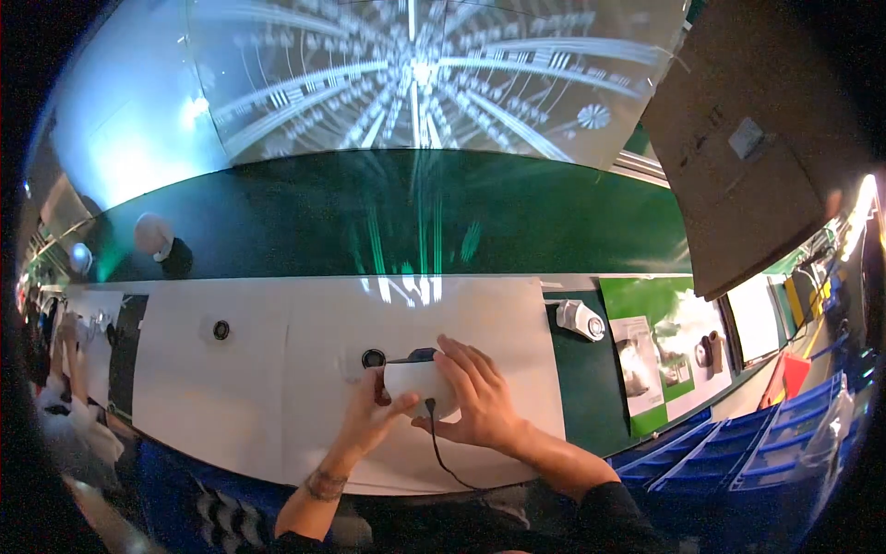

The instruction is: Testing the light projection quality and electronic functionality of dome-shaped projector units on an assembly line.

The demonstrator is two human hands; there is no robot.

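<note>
Between my two hands is a white rounded projector [413, 380] with a dark front part and a black cable leaving its near side. My left hand [374, 411] grips its left side, with the thumb across the near face and a reddish-brown part showing by the fingers. My right hand [478, 392] wraps the right side, fingers stretched over the top and thumb below. Just beyond my left hand lies a black ring-shaped lens piece [373, 358] on the white sheet [323, 434]. A bright radiating pattern [420, 74] falls on the upright board ahead.
Another small black ring [221, 330] lies to the left. On the right are a white lens device [580, 319], a green printed leaflet [664, 355], hanging cardboard [738, 157] and blue crates [729, 452]. A round pale lamp [154, 236] stands at far left; another person's arm [69, 355] shows there.
</note>
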